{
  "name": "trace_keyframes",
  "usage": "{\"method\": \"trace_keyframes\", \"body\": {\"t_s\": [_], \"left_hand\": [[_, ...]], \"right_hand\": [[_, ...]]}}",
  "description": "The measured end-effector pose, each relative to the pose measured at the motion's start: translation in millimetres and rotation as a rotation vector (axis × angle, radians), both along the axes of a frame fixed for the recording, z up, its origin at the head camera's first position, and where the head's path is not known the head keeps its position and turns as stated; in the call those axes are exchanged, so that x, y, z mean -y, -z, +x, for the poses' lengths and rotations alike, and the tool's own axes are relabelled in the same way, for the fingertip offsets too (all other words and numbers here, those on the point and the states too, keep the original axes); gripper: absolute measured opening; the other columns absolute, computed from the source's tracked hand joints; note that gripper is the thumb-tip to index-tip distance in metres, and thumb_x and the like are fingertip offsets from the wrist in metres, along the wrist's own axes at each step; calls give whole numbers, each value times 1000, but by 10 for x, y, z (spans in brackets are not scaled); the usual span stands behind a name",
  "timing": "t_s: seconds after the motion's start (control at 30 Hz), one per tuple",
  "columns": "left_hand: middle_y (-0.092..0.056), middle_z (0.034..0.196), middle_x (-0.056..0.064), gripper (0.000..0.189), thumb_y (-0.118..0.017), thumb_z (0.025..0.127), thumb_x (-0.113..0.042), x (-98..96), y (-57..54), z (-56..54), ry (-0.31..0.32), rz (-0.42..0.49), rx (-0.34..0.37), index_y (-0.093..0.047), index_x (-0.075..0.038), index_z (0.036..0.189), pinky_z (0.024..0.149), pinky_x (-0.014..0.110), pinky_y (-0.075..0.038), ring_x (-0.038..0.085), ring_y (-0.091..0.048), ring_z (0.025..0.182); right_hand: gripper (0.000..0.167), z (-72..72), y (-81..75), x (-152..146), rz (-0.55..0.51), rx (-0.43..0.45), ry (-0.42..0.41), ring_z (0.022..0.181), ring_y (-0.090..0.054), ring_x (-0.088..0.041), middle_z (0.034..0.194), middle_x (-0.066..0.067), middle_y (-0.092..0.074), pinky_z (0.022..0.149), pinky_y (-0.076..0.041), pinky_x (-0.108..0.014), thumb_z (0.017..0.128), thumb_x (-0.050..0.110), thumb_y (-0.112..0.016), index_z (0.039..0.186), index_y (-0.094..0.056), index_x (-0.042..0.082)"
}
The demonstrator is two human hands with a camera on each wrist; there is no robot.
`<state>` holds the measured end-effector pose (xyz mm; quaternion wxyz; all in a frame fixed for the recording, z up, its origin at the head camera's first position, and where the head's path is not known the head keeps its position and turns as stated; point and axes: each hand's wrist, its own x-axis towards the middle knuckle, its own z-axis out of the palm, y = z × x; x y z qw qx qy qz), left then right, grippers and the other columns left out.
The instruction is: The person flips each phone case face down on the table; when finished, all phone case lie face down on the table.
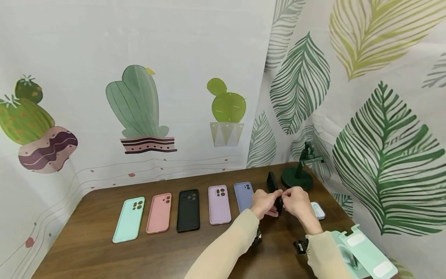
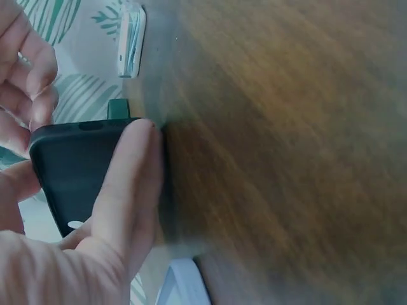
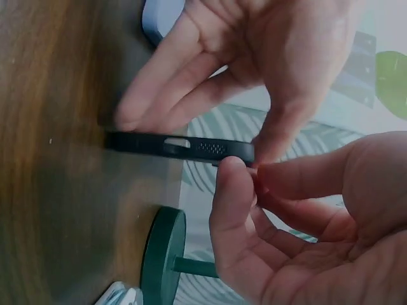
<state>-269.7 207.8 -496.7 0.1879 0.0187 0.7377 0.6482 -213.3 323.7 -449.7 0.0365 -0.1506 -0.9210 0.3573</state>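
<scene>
My left hand (image 1: 265, 202) grips a black phone case (image 1: 272, 183), which stands tilted up off its back near the right side of the table. In the left wrist view the case's dark inner face (image 2: 73, 165) shows, with my left fingers (image 2: 137, 168) along one side. Its thin edge with a slot and small holes (image 3: 178, 145) is turned to the right wrist camera. At one corner my right hand (image 1: 297, 201) pinches the case between thumb and fingertips (image 3: 233, 166). The pinched spot itself is hidden behind the fingers.
Left of my hands a row of phone cases lies on the table: mint (image 1: 129, 220), pink (image 1: 159, 214), black (image 1: 188, 211), lilac (image 1: 220, 205) and blue (image 1: 242, 195). A dark green stand (image 1: 297, 177) is behind my right hand, with a small pale case (image 1: 318, 210) and a mint holder (image 1: 369, 252) nearer.
</scene>
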Motion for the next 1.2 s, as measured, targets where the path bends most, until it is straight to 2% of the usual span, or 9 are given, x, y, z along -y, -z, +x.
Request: {"method": "trace_keyframes", "body": {"t_s": [0.07,0.2,0.33,0.47,0.73,0.93,1.07,1.13,1.2], "left_hand": [[-73,67,21,36,-84,96,-29,-3,-13,-14,-28,22,-18,-75,5,88,46,32,-62,13,-62,39],[-64,53,6,23,-87,92,-15,-7,-60,-35,-77,72,-39,-78,-1,76,41,23,-55,7,-57,36],[-64,53,4,19,-87,90,-5,9,-126,-53,-96,89,-53,-75,-4,76,42,22,-55,6,-58,39],[-64,55,5,19,-86,91,-2,37,-176,-71,-90,69,-47,-73,-3,78,44,24,-58,8,-60,40],[-62,53,5,21,-83,93,1,81,-185,-94,-53,41,-44,-71,-2,76,43,24,-58,9,-58,36],[-60,49,5,23,-84,92,0,115,-129,-114,-47,-49,-67,-70,-3,73,44,28,-59,10,-59,33],[-69,58,16,22,-83,92,2,130,-69,-109,-37,-113,-109,-71,1,74,45,29,-60,15,-65,37],[-71,60,17,22,-83,92,2,129,-37,-110,-32,-157,-139,-70,1,73,45,29,-60,17,-67,39],[-70,58,15,24,-83,92,1,122,-10,-112,-30,-210,-167,-69,0,72,46,28,-60,20,-69,41]], "right_hand": [[25,9,7,2,-59,16,7,68,-71,-17,74,-13,-76,62,-56,-27,105,8,-58,110,-78,-8],[27,-34,181,-46,-181,47,19,64,-69,-12,74,-11,-71,59,-61,-24,104,3,-55,115,-73,-14],[28,-60,361,-87,-281,83,27,60,-65,-9,74,-9,-65,57,-63,-24,104,1,-54,118,-69,-18],[30,-87,440,-116,-332,92,39,57,-66,-9,77,-10,-61,58,-64,-25,105,2,-57,122,-67,-20],[31,-104,451,-140,-320,106,46,54,-67,-7,76,-10,-61,57,-63,-24,108,5,-59,123,-66,-21],[31,-67,440,-149,-225,98,58,57,-68,-9,73,-8,-61,57,-61,-23,108,8,-61,121,-68,-20],[28,-59,443,-154,-132,98,59,61,-72,-12,89,-20,-70,60,-61,-27,106,9,-65,116,-71,-16],[27,-60,442,-151,-94,97,54,64,-74,-14,102,-28,-73,63,-62,-30,106,10,-66,116,-71,-15],[26,-57,428,-139,-62,92,52,65,-75,-14,104,-28,-74,65,-62,-32,105,10,-67,113,-72,-14]]}}
